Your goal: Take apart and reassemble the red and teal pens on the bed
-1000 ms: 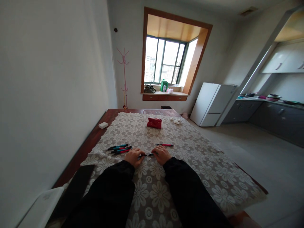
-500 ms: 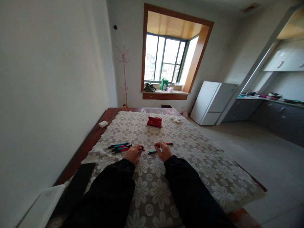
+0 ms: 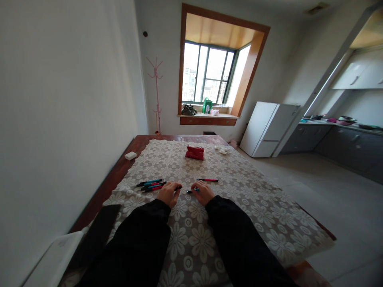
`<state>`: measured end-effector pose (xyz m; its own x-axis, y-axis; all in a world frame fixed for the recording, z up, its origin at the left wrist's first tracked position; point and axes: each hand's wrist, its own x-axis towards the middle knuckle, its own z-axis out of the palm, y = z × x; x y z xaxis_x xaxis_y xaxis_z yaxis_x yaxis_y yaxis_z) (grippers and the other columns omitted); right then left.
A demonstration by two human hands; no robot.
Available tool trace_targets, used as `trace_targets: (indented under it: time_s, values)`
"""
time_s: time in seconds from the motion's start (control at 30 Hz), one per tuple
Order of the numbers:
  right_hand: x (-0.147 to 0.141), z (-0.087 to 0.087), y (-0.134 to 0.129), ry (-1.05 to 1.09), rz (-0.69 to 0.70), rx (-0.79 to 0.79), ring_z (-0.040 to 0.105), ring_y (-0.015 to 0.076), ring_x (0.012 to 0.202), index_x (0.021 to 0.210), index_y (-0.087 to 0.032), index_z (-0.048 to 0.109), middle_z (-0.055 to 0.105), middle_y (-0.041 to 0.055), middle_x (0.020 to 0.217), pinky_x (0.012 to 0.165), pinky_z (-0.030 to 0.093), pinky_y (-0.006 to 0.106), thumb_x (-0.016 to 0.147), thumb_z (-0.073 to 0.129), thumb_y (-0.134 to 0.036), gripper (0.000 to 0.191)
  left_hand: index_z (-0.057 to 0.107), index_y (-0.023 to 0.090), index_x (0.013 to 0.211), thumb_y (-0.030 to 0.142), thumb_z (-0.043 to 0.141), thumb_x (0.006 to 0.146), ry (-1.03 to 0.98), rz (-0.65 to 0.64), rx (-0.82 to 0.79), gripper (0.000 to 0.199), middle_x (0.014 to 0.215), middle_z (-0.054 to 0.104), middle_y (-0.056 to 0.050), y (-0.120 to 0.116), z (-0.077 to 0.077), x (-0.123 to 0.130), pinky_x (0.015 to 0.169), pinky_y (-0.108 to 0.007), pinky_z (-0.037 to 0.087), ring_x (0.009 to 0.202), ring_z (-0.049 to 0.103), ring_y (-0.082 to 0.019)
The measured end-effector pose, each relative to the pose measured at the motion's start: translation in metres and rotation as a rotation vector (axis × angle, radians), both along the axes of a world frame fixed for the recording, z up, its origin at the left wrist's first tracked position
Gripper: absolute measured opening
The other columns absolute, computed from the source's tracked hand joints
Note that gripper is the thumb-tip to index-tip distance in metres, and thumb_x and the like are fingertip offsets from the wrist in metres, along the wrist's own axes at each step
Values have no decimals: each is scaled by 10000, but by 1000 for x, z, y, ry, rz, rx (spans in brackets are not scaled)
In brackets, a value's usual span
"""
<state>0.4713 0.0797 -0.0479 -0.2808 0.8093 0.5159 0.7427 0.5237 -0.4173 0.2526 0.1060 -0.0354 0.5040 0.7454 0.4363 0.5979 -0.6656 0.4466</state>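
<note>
My left hand (image 3: 169,193) is closed in a pinch on a small black piece (image 3: 178,187), which looks like a pen cap. My right hand (image 3: 204,193) has its fingers closed on a blue pen (image 3: 196,190), whose dark end points left toward my left hand. A short gap lies between the two hands. Just beyond the right hand, a red pen (image 3: 211,180) lies on the patterned tablecloth (image 3: 188,241). Several blue and red pens with black ends (image 3: 151,184) lie in a loose pile left of my left hand.
Farther back on the cloth sit a red pouch (image 3: 194,152) and some crumpled white pieces (image 3: 222,150). A small white box (image 3: 131,156) is by the left wall. At the near left are a black flat object (image 3: 97,231) and a white object (image 3: 54,259).
My right hand has moved slightly left, and its fingers have closed on the blue pen. More of the red pen behind it shows. My left hand stays nearly in place.
</note>
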Motion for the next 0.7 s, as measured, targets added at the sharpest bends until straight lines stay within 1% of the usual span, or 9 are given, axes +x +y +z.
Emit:
trace_targets:
  time_s: [0.1,0.17,0.27,0.4,0.53,0.7]
  values:
    - [2,2,0,61,-93,22,536,169,747,826,-190,585,594,26,760,719,399,276,811,525,-151,74,611,216,977,189,484,831,27,6,0,196,957,667,-38,0,1,0,858,-311,449,944,566,-189]
    - [2,2,1,75,-111,32,537,167,736,814,-192,578,598,23,750,724,395,277,801,526,-149,69,617,215,981,189,490,827,41,15,-6,202,957,669,-36,1,1,0,860,-313,446,946,564,-191]
    - [2,3,1,89,-100,45,538,167,737,800,-193,569,603,24,757,723,398,275,796,523,-144,67,629,217,977,189,499,823,52,22,-15,204,947,674,-35,1,0,0,861,-310,443,940,568,-189]
    - [2,4,1,106,-109,67,538,170,743,797,-193,565,601,29,760,718,403,275,793,520,-141,69,638,224,982,196,499,828,50,-3,-22,209,968,680,-32,1,2,0,853,-302,443,936,571,-183]
    - [1,4,0,98,-89,67,538,168,745,801,-198,570,600,25,754,718,407,272,805,521,-150,69,648,222,972,197,502,821,52,-1,-32,212,955,689,-27,0,3,0,859,-316,444,931,567,-191]
    - [0,5,0,104,-71,65,540,168,739,806,-201,570,603,25,753,720,417,273,816,519,-159,67,658,218,979,216,501,820,53,-22,-64,224,956,691,-38,1,1,1,861,-316,456,943,576,-192]
